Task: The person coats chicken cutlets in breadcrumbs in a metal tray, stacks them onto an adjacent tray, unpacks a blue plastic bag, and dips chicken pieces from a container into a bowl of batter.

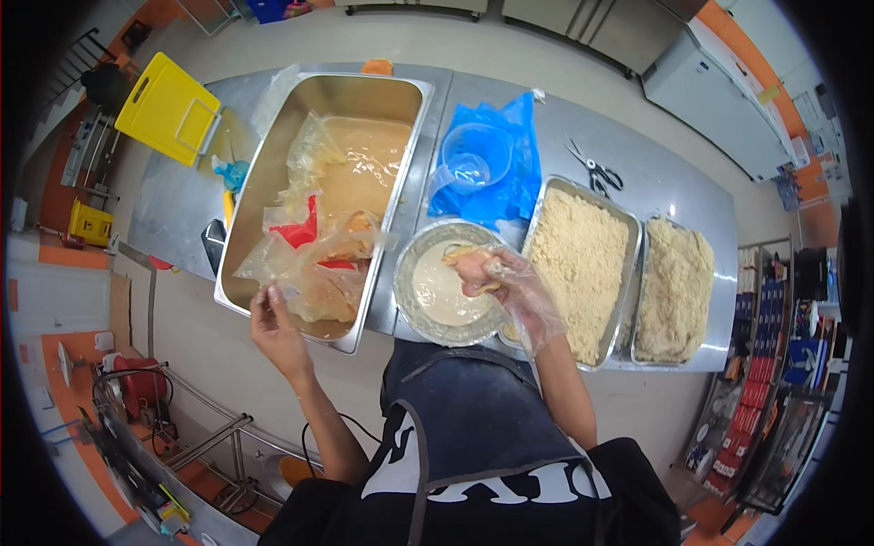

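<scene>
My right hand (526,293), in a clear plastic glove, grips a piece of raw chicken (475,269) over a round metal bowl (407,314) of pale, runny batter (442,293). At the near left, my bare left hand (276,329) pinches the edge of a clear plastic bag (319,296). The bag has red patches and holds orange-tinted pieces that look like meat. It lies partly inside a deep steel pan (248,214), against the near right wall. Cloudy tan liquid (364,155) and more crumpled clear plastic fill the pan's far part.
Right of the bowl are a tray of coarse crumbs (578,264) and a tray heaped with paler coating (674,287). Scissors (596,170) lie behind them. A clear measuring jug (475,150) rests on blue plastic (519,127). A yellow board (168,107) stands far left on the steel table (628,136).
</scene>
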`<state>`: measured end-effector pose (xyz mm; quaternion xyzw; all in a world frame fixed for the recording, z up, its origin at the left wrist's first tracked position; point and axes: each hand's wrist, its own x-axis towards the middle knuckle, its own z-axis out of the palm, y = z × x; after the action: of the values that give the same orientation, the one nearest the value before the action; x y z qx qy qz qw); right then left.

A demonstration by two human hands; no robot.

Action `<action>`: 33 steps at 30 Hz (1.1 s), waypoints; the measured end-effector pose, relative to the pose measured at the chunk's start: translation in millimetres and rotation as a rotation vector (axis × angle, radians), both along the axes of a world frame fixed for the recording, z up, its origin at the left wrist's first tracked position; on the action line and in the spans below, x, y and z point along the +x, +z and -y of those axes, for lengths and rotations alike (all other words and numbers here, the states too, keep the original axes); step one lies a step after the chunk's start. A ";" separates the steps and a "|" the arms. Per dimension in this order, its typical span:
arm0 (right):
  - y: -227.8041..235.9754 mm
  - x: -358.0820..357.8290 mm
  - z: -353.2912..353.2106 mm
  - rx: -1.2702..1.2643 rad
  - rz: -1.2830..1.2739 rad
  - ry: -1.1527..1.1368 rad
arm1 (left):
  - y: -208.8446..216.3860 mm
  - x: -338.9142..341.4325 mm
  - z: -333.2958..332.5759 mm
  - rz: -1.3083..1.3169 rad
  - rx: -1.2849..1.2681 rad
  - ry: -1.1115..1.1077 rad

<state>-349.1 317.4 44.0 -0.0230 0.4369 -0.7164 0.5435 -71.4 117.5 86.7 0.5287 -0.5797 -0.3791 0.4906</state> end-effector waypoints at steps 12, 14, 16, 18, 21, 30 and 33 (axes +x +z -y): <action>-45.0 39.2 -3.1 0.181 -1.942 0.676 | -64.7 32.8 10.1 0.333 -0.287 0.113; -44.8 38.2 -0.4 0.094 -1.830 0.482 | -66.4 28.6 8.6 0.382 -0.329 0.117; -37.1 36.9 2.7 0.203 -1.665 0.387 | -66.5 27.0 6.6 0.440 -0.363 0.131; -31.5 30.9 17.0 0.187 -1.862 0.461 | -66.9 21.4 9.6 0.367 -0.366 0.175; -43.0 25.1 45.5 0.221 -2.127 0.698 | -66.2 22.0 12.3 0.358 -0.357 0.192; -62.4 20.8 73.6 0.193 -2.312 0.734 | -65.4 24.3 13.3 0.292 -0.372 0.166; -35.0 19.0 70.2 0.143 -2.320 0.746 | -69.5 27.0 14.9 0.282 -0.368 0.155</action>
<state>-330.1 247.3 9.0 -0.7428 0.6679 -0.0453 0.0034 -44.4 102.6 17.2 0.5212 -0.6593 -0.1508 0.5205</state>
